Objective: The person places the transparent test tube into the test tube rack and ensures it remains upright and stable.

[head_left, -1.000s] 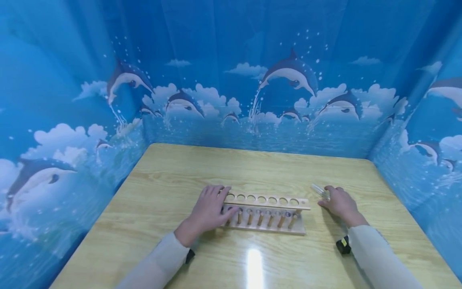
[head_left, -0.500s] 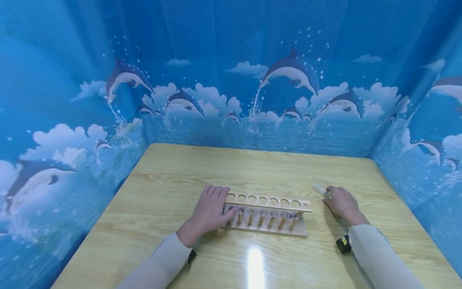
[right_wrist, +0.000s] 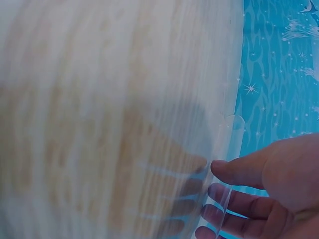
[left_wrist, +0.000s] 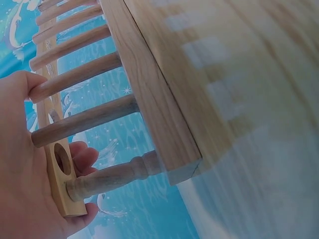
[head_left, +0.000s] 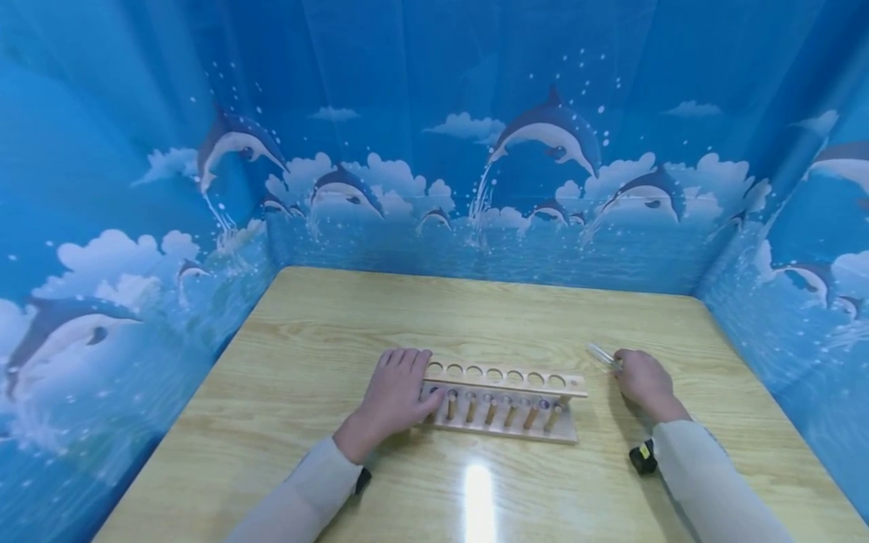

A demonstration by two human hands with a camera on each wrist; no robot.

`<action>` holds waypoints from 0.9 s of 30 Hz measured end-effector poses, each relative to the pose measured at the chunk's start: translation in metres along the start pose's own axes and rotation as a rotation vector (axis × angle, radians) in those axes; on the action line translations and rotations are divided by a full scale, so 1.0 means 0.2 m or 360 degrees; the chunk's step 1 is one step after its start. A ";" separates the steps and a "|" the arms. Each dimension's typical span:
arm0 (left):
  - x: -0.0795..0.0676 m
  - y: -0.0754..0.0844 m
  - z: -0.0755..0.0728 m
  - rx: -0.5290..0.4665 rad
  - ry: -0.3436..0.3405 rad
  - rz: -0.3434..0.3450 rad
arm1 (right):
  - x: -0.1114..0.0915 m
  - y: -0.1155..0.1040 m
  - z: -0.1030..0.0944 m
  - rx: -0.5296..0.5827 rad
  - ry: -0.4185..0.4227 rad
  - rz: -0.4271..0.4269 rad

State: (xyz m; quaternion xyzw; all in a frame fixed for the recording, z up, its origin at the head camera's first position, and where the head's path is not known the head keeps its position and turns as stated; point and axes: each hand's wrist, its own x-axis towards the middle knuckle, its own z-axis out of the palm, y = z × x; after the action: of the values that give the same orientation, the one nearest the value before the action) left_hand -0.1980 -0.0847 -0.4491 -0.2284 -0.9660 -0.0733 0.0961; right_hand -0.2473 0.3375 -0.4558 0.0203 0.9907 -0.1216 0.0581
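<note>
A wooden test tube rack (head_left: 475, 428) stands on the table, with a row of round holes in its top bar and a row of pegs below. My left hand (head_left: 390, 400) grips the left end of that bar. In the left wrist view the thumb side lies by a peg (left_wrist: 75, 74), and fingertips (left_wrist: 84, 154) show behind the bar. To the right of the rack, my right hand (head_left: 643, 379) holds a clear glass test tube (head_left: 600, 354) low over the table. Thumb (right_wrist: 229, 172) and fingers pinch the tube in the right wrist view, its rounded end showing beyond them.
The wood-grain table (head_left: 326, 317) reaches back to a blue curtain (head_left: 421, 90) printed with dolphins, which also hangs along both sides. A bright light reflection (head_left: 479, 498) lies on the tabletop in front of the rack.
My right hand has turned a little, so its thumb shows less in the head view. The test tube stays in its grasp. The left hand keeps its hold on the rack.
</note>
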 end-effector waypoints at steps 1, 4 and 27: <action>0.00 0.00 0.00 -0.0002 0.0004 -0.0001 | 0.00 0.00 0.00 0.0001 0.0002 0.0004; 0.01 0.00 0.00 -0.0008 0.0002 -0.0011 | 0.01 0.00 0.00 0.0007 -0.0003 0.0022; 0.00 0.01 -0.01 -0.0011 -0.0037 -0.0012 | -0.02 -0.07 0.00 0.0036 0.0184 -0.0091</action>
State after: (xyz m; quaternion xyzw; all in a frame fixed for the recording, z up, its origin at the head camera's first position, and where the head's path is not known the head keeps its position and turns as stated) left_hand -0.1980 -0.0834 -0.4476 -0.2259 -0.9677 -0.0743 0.0837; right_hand -0.2437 0.3247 -0.4513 -0.0003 0.9911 -0.1331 -0.0030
